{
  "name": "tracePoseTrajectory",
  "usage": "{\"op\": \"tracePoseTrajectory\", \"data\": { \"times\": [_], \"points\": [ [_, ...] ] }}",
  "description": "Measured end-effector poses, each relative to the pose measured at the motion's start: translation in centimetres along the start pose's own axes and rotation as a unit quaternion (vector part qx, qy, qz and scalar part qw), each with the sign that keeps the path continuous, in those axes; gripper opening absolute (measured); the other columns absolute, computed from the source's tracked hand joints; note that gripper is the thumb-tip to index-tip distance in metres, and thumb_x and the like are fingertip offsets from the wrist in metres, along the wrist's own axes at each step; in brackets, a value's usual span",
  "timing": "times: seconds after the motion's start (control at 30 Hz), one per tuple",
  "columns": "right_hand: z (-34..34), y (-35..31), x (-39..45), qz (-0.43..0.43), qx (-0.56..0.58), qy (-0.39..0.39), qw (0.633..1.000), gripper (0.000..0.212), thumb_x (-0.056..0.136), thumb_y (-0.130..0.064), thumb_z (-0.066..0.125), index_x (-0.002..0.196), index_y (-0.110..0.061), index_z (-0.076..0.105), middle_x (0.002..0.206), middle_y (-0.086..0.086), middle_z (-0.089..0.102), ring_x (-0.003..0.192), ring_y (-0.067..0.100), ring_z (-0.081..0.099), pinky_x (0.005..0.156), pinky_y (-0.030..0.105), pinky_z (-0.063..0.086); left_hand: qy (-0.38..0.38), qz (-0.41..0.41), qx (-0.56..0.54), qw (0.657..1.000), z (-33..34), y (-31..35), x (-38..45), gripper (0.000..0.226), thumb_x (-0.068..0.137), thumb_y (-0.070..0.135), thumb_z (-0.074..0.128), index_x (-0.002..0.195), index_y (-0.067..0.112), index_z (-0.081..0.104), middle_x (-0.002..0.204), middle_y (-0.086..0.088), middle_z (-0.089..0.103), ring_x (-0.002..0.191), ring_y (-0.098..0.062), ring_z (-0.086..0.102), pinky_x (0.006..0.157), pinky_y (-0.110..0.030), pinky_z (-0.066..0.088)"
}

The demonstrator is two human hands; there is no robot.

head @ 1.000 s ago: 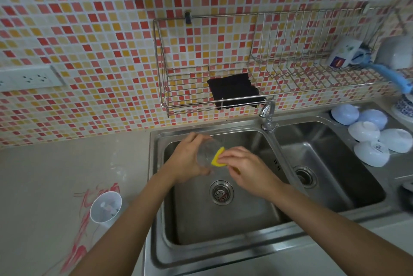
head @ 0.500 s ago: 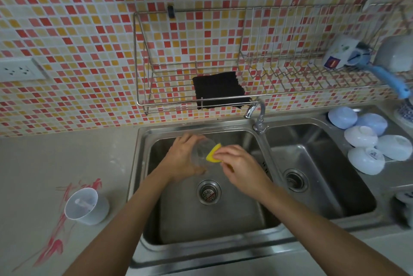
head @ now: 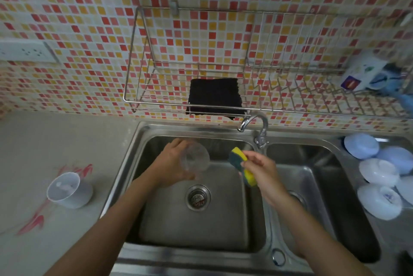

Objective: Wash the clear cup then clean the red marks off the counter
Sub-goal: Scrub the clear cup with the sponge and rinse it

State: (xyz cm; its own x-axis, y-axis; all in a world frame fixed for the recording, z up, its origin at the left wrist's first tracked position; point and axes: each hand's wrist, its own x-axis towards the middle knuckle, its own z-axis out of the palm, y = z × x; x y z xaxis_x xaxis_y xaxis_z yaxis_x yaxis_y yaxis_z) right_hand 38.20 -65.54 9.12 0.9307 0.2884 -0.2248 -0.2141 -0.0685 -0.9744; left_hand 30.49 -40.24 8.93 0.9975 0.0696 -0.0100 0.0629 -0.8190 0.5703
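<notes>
Currently, the left hand [head: 172,164] grips the clear plastic cup [head: 194,160] over the left stainless-steel sink basin [head: 169,226]. The right hand [head: 262,169] pinches a yellow-and-green sponge [head: 240,164] beside the cup, not touching it. Red marks [head: 33,223] streak the beige counter [head: 67,137].

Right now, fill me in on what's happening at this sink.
A person is washing up over the left basin. The left hand holds the clear cup; the right hand grips a yellow-and-green sponge, held apart from the cup. The red marks remain on the counter, around a white cup.
</notes>
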Motion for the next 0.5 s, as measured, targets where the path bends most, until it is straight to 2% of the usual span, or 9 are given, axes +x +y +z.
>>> {"op": "tracePoseTrajectory", "data": {
  "times": [0.1, 0.27, 0.37, 0.5],
  "points": [
    [-1.5, 0.3, 0.7, 0.031, 0.006, -0.019, 0.999, 0.035, 0.085, 0.006, 0.059, 0.106, -0.021, 0.068, 0.100, -0.002, 0.071, 0.089, 0.017, 0.067, 0.080, 0.043, 0.056, -0.012, -0.020, 0.013, 1.000, 1.5, -0.1, 0.3, 0.097, 0.052, 0.061, 0.078, 0.137, 0.029, 0.046, 0.131, 0.010, 0.049, 0.122, -0.017, 0.048, 0.102, -0.043, 0.048],
    [-4.4, 1.8, 2.3, 0.050, -0.057, -0.013, 0.997, 0.044, 0.082, 0.003, 0.059, 0.117, -0.024, 0.065, 0.115, 0.003, 0.067, 0.105, 0.023, 0.063, 0.093, 0.053, 0.051, -0.018, -0.014, 0.011, 1.000, 3.4, 1.5, 1.5, 0.090, 0.054, 0.046, 0.087, 0.133, 0.026, 0.048, 0.125, 0.006, 0.051, 0.116, -0.018, 0.051, 0.097, -0.041, 0.050],
    [-5.7, 2.4, 2.2, 0.058, -0.058, -0.006, 0.997, 0.041, 0.076, -0.004, 0.062, 0.107, -0.030, 0.066, 0.112, 0.000, 0.068, 0.105, 0.022, 0.064, 0.095, 0.055, 0.049, -0.025, -0.006, 0.017, 1.000, 4.2, 2.5, 2.5, 0.093, 0.052, 0.057, 0.080, 0.133, 0.026, 0.047, 0.125, 0.004, 0.053, 0.115, -0.019, 0.052, 0.096, -0.041, 0.051],
    [-7.0, 3.0, 2.2, 0.075, -0.075, -0.018, 0.994, 0.043, 0.074, -0.009, 0.062, 0.109, -0.033, 0.065, 0.112, -0.004, 0.068, 0.104, 0.019, 0.064, 0.093, 0.054, 0.051, -0.026, 0.006, 0.015, 1.000, 4.6, 3.5, 3.5, 0.091, 0.057, 0.039, 0.092, 0.135, 0.019, 0.049, 0.128, 0.000, 0.050, 0.116, -0.020, 0.052, 0.100, -0.036, 0.048]
  ]
}}
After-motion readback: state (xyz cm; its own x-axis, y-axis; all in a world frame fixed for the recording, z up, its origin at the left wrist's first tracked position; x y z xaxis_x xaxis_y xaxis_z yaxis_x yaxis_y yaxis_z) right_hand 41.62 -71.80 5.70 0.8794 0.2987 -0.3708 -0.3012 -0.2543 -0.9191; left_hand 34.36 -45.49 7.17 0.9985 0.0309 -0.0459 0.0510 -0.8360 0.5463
